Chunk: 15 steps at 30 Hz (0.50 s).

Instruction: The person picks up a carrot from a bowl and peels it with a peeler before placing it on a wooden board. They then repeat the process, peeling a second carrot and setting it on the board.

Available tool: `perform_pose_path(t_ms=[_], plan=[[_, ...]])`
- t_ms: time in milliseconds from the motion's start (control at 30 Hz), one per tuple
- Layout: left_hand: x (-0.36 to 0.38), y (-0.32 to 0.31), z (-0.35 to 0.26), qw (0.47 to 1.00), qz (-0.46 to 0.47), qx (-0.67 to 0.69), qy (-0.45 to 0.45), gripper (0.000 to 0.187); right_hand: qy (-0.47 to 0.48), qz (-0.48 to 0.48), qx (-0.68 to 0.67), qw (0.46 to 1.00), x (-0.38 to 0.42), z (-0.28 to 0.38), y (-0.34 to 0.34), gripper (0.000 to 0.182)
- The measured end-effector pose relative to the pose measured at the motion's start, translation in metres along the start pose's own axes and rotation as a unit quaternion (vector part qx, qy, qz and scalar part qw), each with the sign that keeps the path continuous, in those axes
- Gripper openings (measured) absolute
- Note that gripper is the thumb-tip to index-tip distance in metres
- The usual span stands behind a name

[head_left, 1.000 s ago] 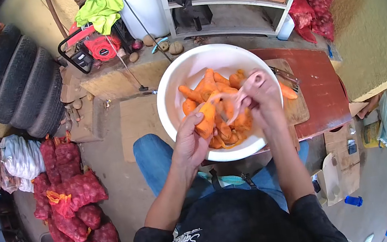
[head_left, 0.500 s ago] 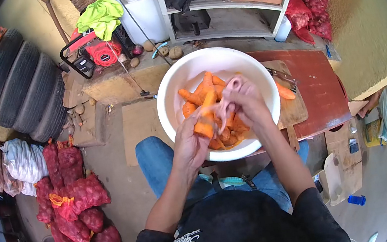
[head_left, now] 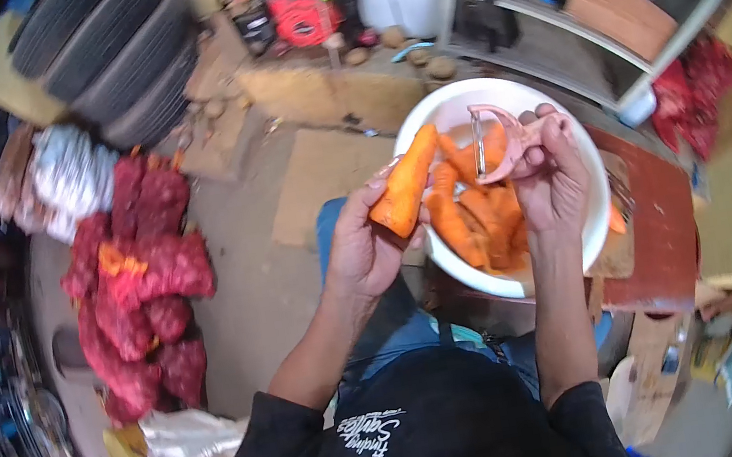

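- My left grip [head_left: 364, 250] holds a carrot [head_left: 408, 186] by its thick end; slackening could drop it.
- My right grip [head_left: 558, 183] holds a pink peeler [head_left: 517, 147]; a slip could cut me.

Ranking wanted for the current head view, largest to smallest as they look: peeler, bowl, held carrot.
1. Bowl, clearly largest.
2. Held carrot and peeler: similar spans, so not ranked against each other.

Red mesh sacks [head_left: 144, 295] lie near black tires [head_left: 117, 50].
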<state>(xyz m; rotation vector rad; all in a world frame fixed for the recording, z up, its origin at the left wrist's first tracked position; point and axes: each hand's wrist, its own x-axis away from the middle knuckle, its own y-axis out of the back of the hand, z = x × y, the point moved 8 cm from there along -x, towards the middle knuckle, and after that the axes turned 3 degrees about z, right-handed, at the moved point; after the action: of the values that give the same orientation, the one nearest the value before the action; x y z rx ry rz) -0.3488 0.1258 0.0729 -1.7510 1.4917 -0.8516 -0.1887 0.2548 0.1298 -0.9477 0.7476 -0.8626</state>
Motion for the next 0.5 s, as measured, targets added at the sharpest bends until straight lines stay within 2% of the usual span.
perform_pose_path(t_ms=[100,167,233,333,367,500], plan=[[0.04,0.041,-0.043,0.994,-0.085,-0.035,-0.06,0.052,-0.065,0.087,0.197,0.974,0.004,-0.073,-0.041,0.021],[0.07,0.069,-0.059,0.986,-0.141,-0.007,-0.084,0.052,-0.123,0.143,0.264,0.946,0.012,-0.132,-0.065,0.022],[0.097,0.09,-0.07,0.976,-0.184,0.008,-0.12,0.054,-0.195,0.174,0.251,0.932,0.023,-0.185,-0.072,0.022],[0.127,0.124,-0.077,0.971,-0.196,0.008,-0.137,0.052,-0.304,0.187,0.19,0.915,0.044,-0.251,-0.07,0.021],[0.135,0.121,-0.083,0.94,-0.292,0.006,-0.174,0.05,-0.329,0.196,0.186,0.905,0.051,-0.268,-0.067,0.022],[0.17,0.162,-0.09,0.928,-0.321,-0.014,-0.187,0.049,-0.331,0.185,0.216,0.9,0.051,-0.308,-0.047,0.024]])
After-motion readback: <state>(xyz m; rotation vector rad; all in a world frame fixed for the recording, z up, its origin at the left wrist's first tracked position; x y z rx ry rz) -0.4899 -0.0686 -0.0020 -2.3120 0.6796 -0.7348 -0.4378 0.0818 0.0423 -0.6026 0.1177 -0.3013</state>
